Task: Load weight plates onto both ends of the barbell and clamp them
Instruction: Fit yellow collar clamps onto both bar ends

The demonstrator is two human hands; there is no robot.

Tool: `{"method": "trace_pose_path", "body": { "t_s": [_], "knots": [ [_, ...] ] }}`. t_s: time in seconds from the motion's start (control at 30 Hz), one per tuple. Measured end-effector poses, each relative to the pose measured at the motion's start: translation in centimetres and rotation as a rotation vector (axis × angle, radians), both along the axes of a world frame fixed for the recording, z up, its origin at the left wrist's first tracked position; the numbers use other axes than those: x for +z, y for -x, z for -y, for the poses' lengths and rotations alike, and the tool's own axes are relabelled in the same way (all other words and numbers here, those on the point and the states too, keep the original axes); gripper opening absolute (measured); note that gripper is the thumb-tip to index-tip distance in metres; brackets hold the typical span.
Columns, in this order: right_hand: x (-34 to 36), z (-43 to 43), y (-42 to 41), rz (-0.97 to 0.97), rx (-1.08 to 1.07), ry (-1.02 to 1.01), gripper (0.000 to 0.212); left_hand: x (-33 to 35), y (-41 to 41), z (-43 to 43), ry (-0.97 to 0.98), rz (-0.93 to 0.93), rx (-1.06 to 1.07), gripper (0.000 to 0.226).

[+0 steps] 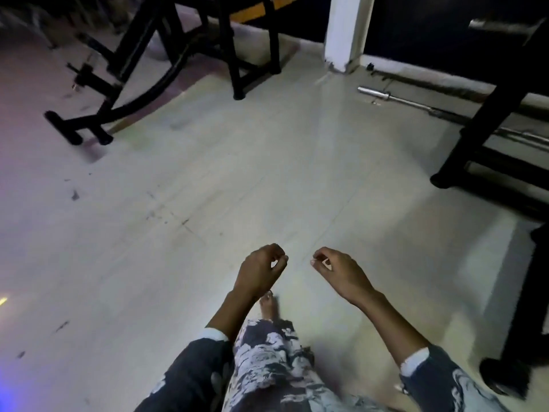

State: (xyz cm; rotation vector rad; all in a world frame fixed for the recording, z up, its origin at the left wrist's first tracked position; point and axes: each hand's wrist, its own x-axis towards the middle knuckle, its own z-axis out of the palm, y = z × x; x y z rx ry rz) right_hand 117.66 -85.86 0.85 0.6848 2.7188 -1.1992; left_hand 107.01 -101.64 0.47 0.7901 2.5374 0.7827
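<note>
We're standing on the pale floor (237, 173) w/ both hands out in front, well short of the barbell (416, 104), which lies on the floor far ahead and to the right, along the base of the dark wall just past the white pillar (346, 28). Its chrome sleeve end is bare — no weight plate on it, no clamp. The far end runs behind the black rack frame (487, 120), so we can't tell its state.

Left hand (258, 272) is loosely curled, fingertips near the thumb, holding nothing. Right hand (335, 270) is likewise half-closed, thumb and forefinger close together, w/ a pale glint there that may be a nail or a tiny item — too small to tell. Both hang in the air, on our side of the barbell and well apart from it.

No plates or clamps show anywhere in view. A black bench frame (124, 72) stands left of the pillar.

Judging by this, the job is barely begun, approx. nothing done: plates and clamps still to fetch, both ends to load, both to clamp.
</note>
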Motion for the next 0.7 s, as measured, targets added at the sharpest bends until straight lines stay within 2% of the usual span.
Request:
{"method": "trace_pose_path", "body": {
  "t_s": [0.37,0.57,0.7],
  "knots": [
    [2.7,-17.5,19.9,-0.071,-0.527,0.052,0.016,3.0,26.9,-23.6,-0.099,-0.041,-0.412,0.016],
    [2.6,-29.6,25.7,-0.160,-0.782,0.039,0.014,2.4,34.2,-40.3,-0.113,-0.044,-0.651,0.014],
    [2.4,-39.8,29.2,-0.193,-0.874,0.028,0.016,3.1,37.2,-52.1,-0.162,-0.062,-0.743,0.014]
  ]
}}
